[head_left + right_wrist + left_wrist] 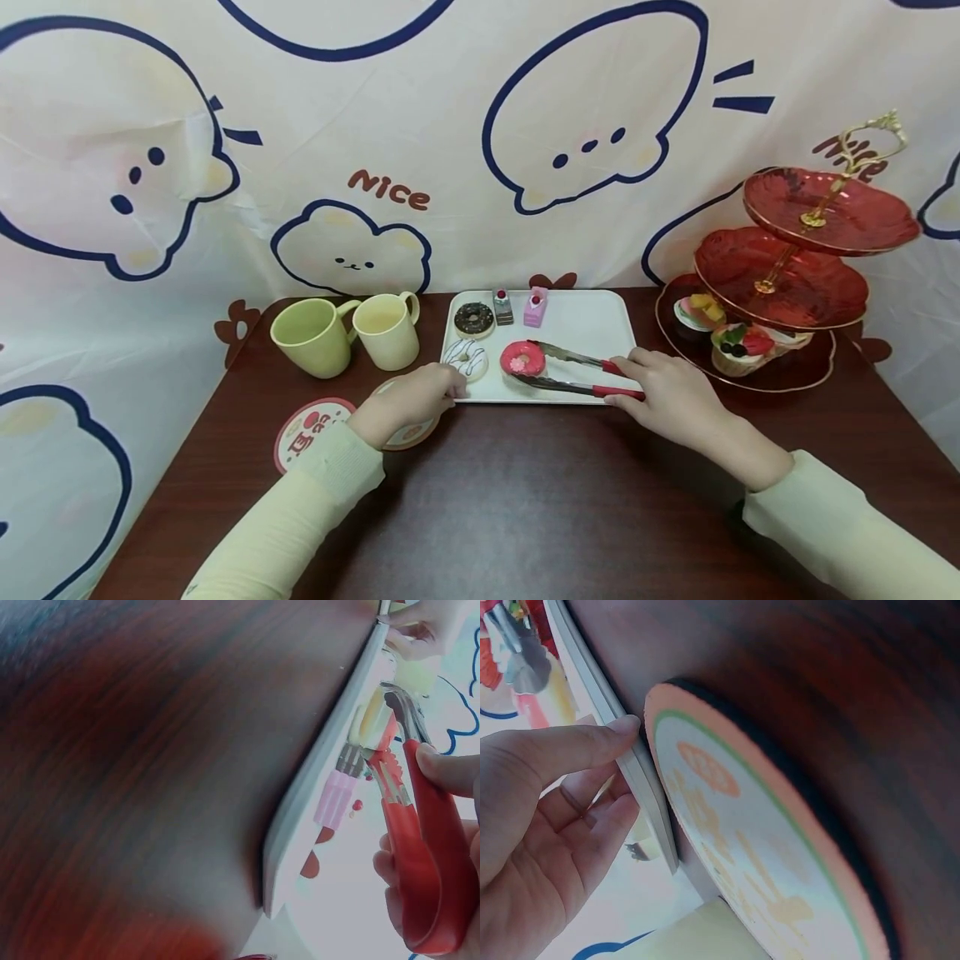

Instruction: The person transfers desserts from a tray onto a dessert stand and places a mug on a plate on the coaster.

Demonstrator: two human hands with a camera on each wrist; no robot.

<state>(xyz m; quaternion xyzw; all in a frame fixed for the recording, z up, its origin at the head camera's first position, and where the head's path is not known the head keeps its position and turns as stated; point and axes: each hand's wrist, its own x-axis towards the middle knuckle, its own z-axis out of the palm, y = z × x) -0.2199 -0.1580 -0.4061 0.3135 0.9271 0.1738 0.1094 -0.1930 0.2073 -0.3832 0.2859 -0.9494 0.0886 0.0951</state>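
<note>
My left hand (416, 400) is at the near left corner of a white tray (588, 321). In the left wrist view its thumb and fingers pinch the tray's rim (634, 769). My right hand (667, 396) grips red-handled metal tongs (558, 384), whose tips lie on either side of a pink-iced donut (511, 354). Whether that donut touches the tray I cannot tell. On the tray's left part are a chocolate donut (462, 322), a white donut with dark stripes (456, 353), a chocolate cake piece (504, 312) and a pink cake piece (535, 312).
A green mug (311, 337) and a cream mug (387, 337) stand left of the tray. Two round coasters lie nearer me, one red-rimmed (288, 433), one orange-rimmed (420, 433). At right rises a red tiered stand (817, 283) with cupcakes (738, 350) on its lowest plate.
</note>
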